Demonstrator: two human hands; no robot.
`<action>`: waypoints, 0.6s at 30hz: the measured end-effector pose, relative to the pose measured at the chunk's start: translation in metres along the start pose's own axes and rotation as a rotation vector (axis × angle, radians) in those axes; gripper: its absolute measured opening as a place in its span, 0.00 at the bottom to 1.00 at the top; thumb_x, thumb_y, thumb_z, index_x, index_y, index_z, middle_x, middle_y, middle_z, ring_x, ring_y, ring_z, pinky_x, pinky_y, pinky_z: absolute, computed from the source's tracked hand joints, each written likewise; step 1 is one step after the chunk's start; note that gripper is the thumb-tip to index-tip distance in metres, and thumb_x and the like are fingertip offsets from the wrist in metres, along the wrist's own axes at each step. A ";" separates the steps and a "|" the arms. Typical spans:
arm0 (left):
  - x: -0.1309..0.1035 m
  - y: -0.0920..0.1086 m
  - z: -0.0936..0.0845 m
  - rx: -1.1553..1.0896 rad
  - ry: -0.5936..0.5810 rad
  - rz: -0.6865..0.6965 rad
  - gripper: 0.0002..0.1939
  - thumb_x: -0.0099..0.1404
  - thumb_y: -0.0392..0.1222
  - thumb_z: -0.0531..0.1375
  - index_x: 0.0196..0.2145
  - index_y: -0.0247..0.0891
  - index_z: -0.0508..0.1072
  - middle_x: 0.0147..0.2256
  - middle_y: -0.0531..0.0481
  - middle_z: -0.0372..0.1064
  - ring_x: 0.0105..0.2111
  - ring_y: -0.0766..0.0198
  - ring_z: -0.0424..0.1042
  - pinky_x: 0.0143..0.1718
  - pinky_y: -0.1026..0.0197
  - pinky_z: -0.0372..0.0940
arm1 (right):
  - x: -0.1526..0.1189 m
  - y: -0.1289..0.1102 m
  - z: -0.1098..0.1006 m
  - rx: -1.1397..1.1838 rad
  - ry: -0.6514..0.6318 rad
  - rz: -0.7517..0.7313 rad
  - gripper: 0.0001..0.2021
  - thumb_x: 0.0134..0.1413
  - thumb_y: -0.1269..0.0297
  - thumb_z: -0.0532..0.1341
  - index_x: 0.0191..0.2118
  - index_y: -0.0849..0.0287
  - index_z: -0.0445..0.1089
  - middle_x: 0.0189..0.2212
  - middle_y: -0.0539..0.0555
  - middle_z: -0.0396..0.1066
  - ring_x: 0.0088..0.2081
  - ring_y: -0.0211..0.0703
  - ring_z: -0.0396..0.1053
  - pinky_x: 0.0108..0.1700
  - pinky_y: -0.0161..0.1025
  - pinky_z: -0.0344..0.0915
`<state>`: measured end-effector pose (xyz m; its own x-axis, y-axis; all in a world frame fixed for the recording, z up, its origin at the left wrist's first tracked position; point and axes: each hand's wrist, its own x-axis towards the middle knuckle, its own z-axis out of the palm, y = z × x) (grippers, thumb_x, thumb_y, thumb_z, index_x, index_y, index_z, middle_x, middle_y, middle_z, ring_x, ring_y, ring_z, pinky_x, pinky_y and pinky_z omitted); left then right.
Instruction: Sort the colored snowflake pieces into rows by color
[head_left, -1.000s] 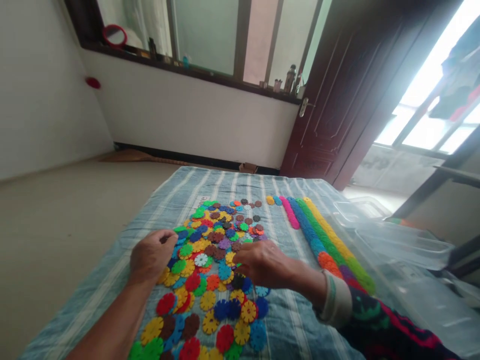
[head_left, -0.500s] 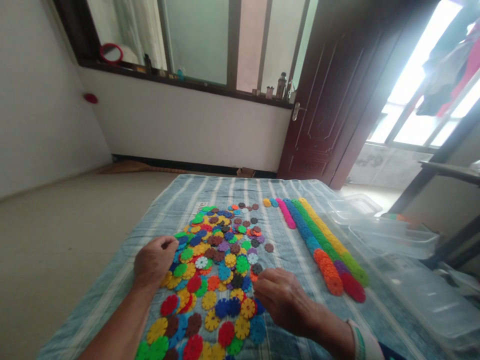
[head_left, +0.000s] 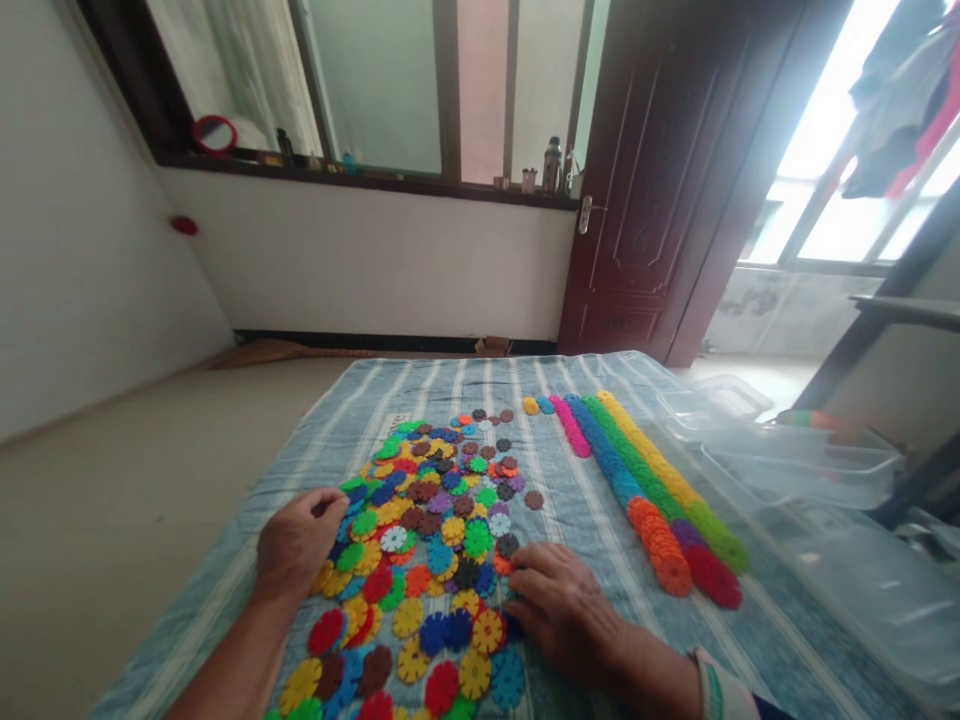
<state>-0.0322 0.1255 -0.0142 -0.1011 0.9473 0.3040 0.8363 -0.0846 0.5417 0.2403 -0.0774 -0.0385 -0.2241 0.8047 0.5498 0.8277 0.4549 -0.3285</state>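
My left hand (head_left: 300, 540) and right hand (head_left: 566, 605) curl by lower-centre discs (head_left: 418, 580) (pinching? I can't tell). Careless dragging could scatter them.

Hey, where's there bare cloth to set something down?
There's a bare strip of cloth between the discs and the rows, beyond the right hand; one brown disc lies on its left side. The far end, behind discs and rows, is bare too. It's crowded between the right hand and left hand.
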 end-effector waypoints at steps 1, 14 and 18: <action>0.000 0.001 -0.001 0.003 0.002 0.000 0.10 0.55 0.45 0.57 0.29 0.40 0.75 0.30 0.51 0.76 0.29 0.62 0.72 0.28 0.65 0.61 | 0.000 0.000 0.000 0.000 -0.007 0.001 0.03 0.57 0.67 0.59 0.32 0.57 0.68 0.35 0.53 0.71 0.37 0.42 0.68 0.39 0.39 0.62; -0.002 0.006 -0.005 0.006 0.014 0.005 0.08 0.54 0.44 0.57 0.27 0.41 0.75 0.28 0.52 0.76 0.28 0.62 0.72 0.30 0.65 0.62 | 0.003 0.004 0.002 0.005 -0.016 0.021 0.03 0.56 0.68 0.60 0.31 0.57 0.69 0.34 0.52 0.72 0.37 0.41 0.67 0.39 0.38 0.61; -0.004 0.007 -0.005 -0.011 0.031 0.013 0.08 0.53 0.44 0.57 0.26 0.41 0.74 0.28 0.52 0.76 0.28 0.61 0.73 0.31 0.65 0.64 | 0.002 0.005 0.003 0.012 -0.022 0.024 0.04 0.56 0.66 0.60 0.31 0.57 0.69 0.35 0.52 0.72 0.37 0.42 0.67 0.40 0.39 0.61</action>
<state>-0.0284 0.1195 -0.0074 -0.1072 0.9363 0.3345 0.8319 -0.0998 0.5459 0.2423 -0.0721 -0.0415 -0.2156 0.8237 0.5245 0.8270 0.4396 -0.3505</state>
